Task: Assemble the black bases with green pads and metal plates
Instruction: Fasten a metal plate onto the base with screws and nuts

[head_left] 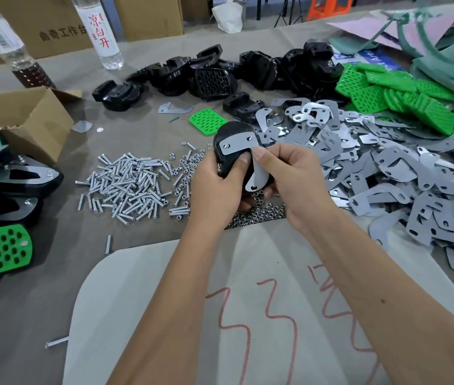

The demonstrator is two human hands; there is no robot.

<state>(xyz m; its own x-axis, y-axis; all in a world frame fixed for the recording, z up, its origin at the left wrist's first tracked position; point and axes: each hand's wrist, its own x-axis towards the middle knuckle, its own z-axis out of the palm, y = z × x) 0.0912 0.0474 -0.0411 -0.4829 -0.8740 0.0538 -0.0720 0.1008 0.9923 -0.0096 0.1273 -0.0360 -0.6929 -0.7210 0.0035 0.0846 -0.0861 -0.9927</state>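
My left hand (216, 187) grips a black base (227, 136) above the table centre, thumb pressed on its face. A grey metal plate (237, 144) lies across the base with two screw heads showing in its holes. My right hand (289, 173) pinches the plate's lower curved arm (256, 176) against the base. One loose green pad (206, 120) lies just behind the base. More black bases (211, 79) are piled at the back, green pads (403, 95) at the back right, metal plates (387, 173) in a wide heap on the right.
Screws (134, 184) lie heaped left of my hands, nuts (259, 212) right under them. Finished black-and-green assemblies (0, 190) sit at the left edge beside an open cardboard box (34, 120). Two bottles (100, 29) stand at the back left. A grey sheet with red marks (248, 315) covers the near table.
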